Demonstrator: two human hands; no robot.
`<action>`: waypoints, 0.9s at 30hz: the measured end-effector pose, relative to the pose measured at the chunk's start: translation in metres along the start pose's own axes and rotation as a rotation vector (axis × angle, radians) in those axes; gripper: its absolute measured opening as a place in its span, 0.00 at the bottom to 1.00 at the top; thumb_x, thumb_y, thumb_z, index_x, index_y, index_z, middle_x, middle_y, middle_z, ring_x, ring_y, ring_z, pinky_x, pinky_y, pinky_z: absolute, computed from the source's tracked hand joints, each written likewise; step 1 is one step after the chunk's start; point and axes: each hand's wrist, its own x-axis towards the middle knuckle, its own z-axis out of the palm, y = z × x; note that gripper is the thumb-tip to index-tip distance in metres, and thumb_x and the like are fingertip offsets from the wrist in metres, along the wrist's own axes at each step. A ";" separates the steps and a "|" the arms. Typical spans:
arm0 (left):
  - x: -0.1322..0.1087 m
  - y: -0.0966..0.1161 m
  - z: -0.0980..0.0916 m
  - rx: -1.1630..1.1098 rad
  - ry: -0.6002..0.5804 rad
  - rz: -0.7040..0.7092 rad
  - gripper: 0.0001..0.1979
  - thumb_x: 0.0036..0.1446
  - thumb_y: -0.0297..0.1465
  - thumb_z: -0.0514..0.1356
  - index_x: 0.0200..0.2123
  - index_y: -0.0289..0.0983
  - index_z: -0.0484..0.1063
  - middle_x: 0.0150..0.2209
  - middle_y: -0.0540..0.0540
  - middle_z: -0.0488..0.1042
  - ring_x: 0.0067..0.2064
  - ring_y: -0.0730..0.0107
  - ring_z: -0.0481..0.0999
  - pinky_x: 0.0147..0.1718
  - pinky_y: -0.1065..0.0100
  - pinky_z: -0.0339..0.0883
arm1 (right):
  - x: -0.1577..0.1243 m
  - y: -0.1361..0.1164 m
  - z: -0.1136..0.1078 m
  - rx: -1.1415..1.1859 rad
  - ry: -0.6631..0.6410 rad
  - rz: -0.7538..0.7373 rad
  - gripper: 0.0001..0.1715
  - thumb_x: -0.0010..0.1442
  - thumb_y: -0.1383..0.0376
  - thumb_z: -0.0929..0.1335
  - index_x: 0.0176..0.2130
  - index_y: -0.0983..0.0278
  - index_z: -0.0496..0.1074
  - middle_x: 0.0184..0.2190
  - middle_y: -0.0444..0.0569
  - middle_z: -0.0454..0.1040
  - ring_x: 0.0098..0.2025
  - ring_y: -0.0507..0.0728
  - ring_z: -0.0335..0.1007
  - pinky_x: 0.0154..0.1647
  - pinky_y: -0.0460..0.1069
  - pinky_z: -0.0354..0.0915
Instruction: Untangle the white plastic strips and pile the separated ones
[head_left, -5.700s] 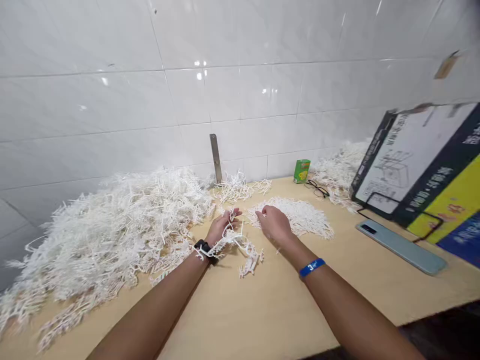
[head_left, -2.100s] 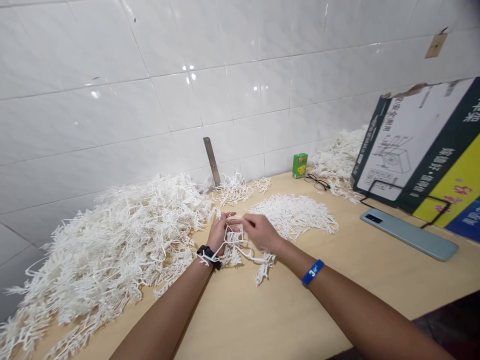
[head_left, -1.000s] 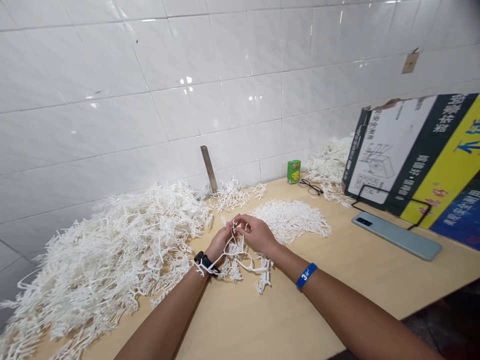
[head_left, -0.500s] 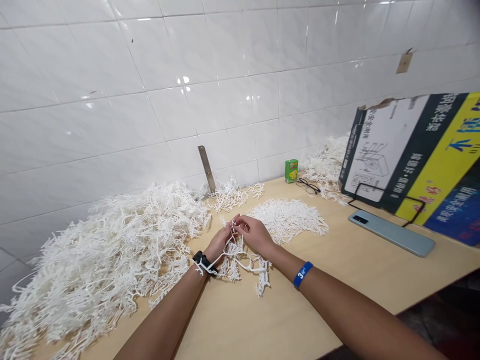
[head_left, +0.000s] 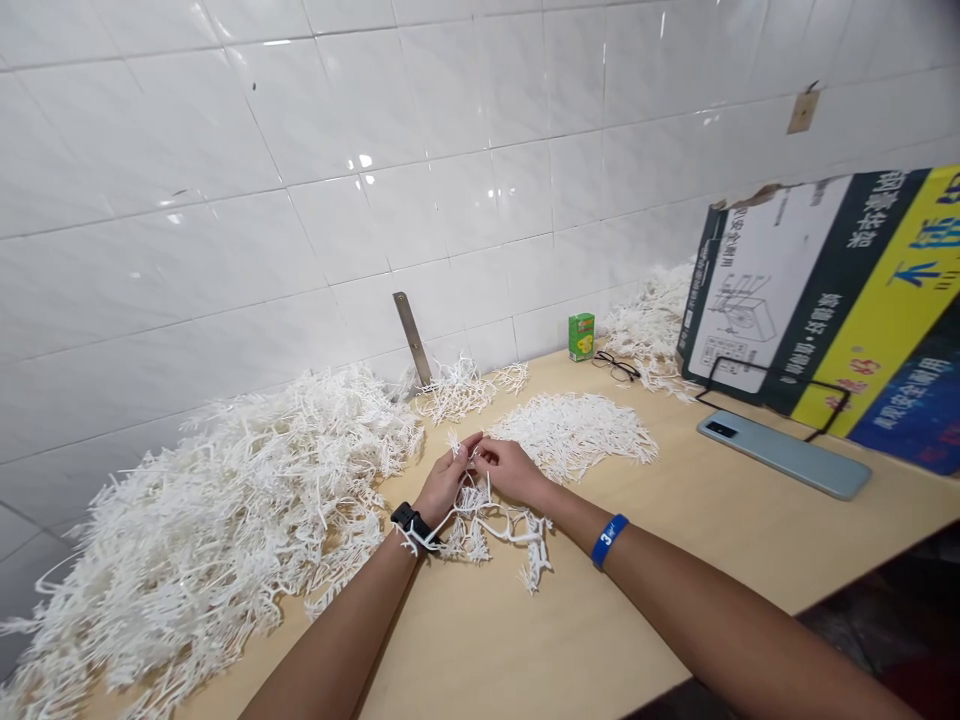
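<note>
Gripping a branched white piece (head_left: 514, 535), the left hand (head_left: 444, 485) has its thumb and fingers drawn together near the upper end, a small tuft showing above them. Right hand (head_left: 514, 468): thumb and forefinger pinch the same piece, tips meeting just beside the left fingers; remaining fingers curled. Exact contact point between the tips too small to tell. Position of piece: between the two wrists, below the fingers, its thin branches spreading over the near part of the wooden table (head_left: 510, 640); one branch crosses the black watch (head_left: 412, 522) on the left wrist. Right forearm bears a blue wristband (head_left: 609, 540). To the left, a large heap (head_left: 247, 510) of similar white pieces reaches the tiled wall (head_left: 375, 210). Just beyond the right hand, a low, flat pile (head_left: 577, 430) of short white bits. Behind the hands, a small tangle (head_left: 457, 388) sits beside a metal strip (head_left: 412, 338) standing tilted by the wall. Farther right: green box (head_left: 581, 337) upright, eyeglasses (head_left: 616, 367) just beside it, another white heap (head_left: 649, 325) at the wall, and a leaning printed carton (head_left: 810, 310) with a phone (head_left: 784, 453) lying in front.
</note>
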 end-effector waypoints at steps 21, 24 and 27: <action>0.007 -0.004 -0.005 -0.133 0.192 -0.029 0.32 0.51 0.52 0.62 0.49 0.33 0.70 0.23 0.50 0.72 0.21 0.73 0.68 0.21 0.70 0.59 | -0.005 -0.013 -0.012 -0.086 -0.006 -0.079 0.16 0.59 0.60 0.61 0.21 0.63 0.62 0.17 0.40 0.59 0.21 0.49 0.51 0.24 0.47 0.45; 0.005 -0.001 0.001 -0.151 0.155 -0.002 0.30 0.51 0.47 0.65 0.50 0.33 0.69 0.28 0.49 0.72 0.24 0.76 0.67 0.23 0.72 0.59 | 0.002 -0.002 -0.031 -0.289 0.208 0.017 0.16 0.62 0.62 0.60 0.27 0.62 0.70 0.21 0.45 0.68 0.24 0.53 0.59 0.26 0.48 0.50; 0.004 0.000 0.003 -0.144 0.156 0.020 0.29 0.50 0.43 0.66 0.51 0.34 0.69 0.30 0.50 0.70 0.23 0.80 0.64 0.23 0.73 0.56 | 0.010 0.010 -0.043 -0.503 0.311 0.048 0.12 0.57 0.70 0.64 0.38 0.63 0.76 0.36 0.55 0.76 0.40 0.60 0.68 0.38 0.51 0.58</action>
